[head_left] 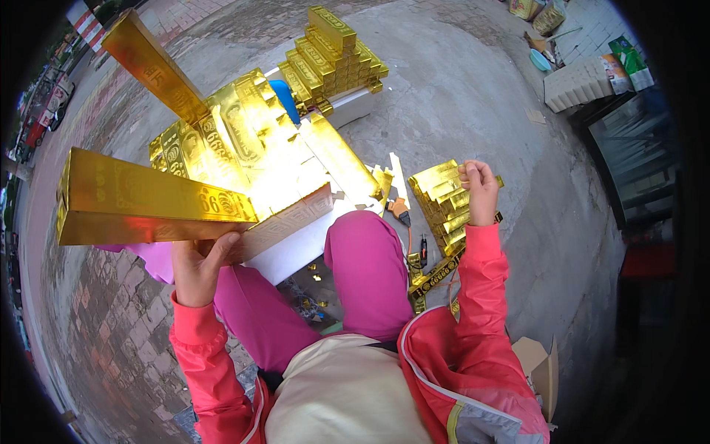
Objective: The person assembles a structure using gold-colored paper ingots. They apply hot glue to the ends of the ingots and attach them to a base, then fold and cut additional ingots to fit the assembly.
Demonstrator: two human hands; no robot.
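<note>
My left hand (198, 265) grips one end of a long shiny gold bar-shaped box (140, 198), held up level at the left of the view. My right hand (479, 189) is closed on the top of a stack of flat gold sheets (442, 200) on the ground to my right. Many more gold bar boxes (244, 137) lie piled in front of my knees, partly on a white board (296, 248). A second neat stack of gold bars (333, 55) stands farther ahead. I sit in pink trousers and a red jacket.
One long gold bar (151, 66) leans up at the far left. A small tool with an orange handle (401, 211) lies between the piles, near loose gold strips (436, 275). A cardboard box (540, 366) stands at my right. White cartons (577, 83) stand far right.
</note>
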